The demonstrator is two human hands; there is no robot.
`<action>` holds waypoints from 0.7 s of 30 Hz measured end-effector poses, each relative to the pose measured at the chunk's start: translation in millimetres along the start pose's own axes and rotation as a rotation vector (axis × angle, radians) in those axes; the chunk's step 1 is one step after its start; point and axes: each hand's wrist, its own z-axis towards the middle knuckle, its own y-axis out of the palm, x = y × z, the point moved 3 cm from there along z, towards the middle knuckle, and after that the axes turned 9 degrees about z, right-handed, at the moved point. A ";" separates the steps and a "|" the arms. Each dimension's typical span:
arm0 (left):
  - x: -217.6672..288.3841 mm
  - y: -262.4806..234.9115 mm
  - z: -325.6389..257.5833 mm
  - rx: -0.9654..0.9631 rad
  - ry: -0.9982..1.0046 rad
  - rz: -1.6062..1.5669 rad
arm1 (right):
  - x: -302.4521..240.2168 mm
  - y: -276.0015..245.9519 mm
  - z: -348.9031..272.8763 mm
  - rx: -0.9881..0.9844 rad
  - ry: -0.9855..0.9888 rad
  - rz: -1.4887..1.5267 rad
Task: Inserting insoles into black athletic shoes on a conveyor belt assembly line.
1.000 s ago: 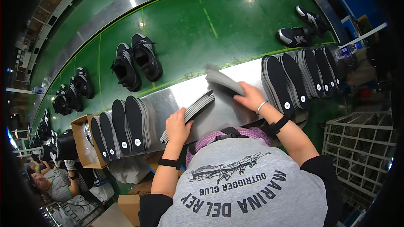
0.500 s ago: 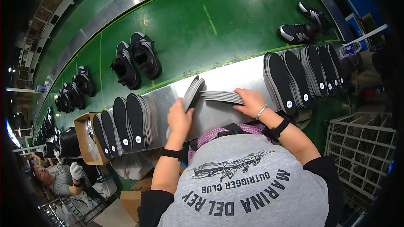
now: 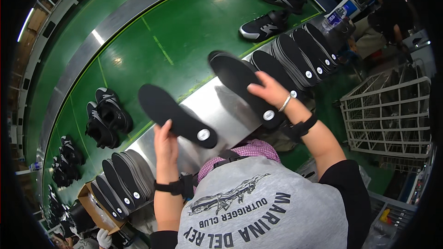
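Observation:
In my left hand (image 3: 166,146) is a black shoe insole (image 3: 175,114), held at its side edge with the dark face up and a round white sticker at the heel. My right hand (image 3: 273,93) grips a second black insole (image 3: 235,80) with a similar sticker, thumb across its top. That one's toe end is blurred and seems doubled, so I cannot tell how many layers are there. Both are above the metal ledge (image 3: 203,96). Close to my right hand stands a row of stacked insoles (image 3: 288,60). Another row of stacks (image 3: 131,170) is to my left.
Beyond the ledge, a green conveyor surface (image 3: 152,37) carries black shoes (image 3: 108,115) on the left and black-and-white shoes (image 3: 265,25) at far right. A cardboard box (image 3: 99,212) sits by the left stacks, near a gloved hand (image 3: 104,238). A wire cart (image 3: 387,120) stands right.
The insoles in both hands were bunched with their grey edges showing and their ends near each other. Now they are apart, black faces up. The whole view has turned.

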 end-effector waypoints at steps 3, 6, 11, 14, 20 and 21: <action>-24.8 77.9 15.5 -0.147 -0.272 -0.003 | 4.9 -64.6 2.6 0.038 0.096 0.283; -63.2 126.3 35.2 -0.269 -0.447 0.147 | 18.1 -106.0 13.6 0.058 0.218 0.277; -122.0 194.5 50.9 -0.293 -0.514 0.099 | 73.7 -141.3 28.5 0.112 0.237 -0.091; -133.7 199.1 58.9 -0.279 -0.417 0.441 | 64.6 -132.7 27.5 0.179 0.124 -0.537; -139.0 180.8 59.2 -0.140 0.022 1.017 | 38.5 -108.9 10.9 0.328 -0.035 -1.221; -128.2 180.7 55.7 -0.120 -0.065 1.059 | 33.2 -108.1 6.3 0.313 -0.079 -1.217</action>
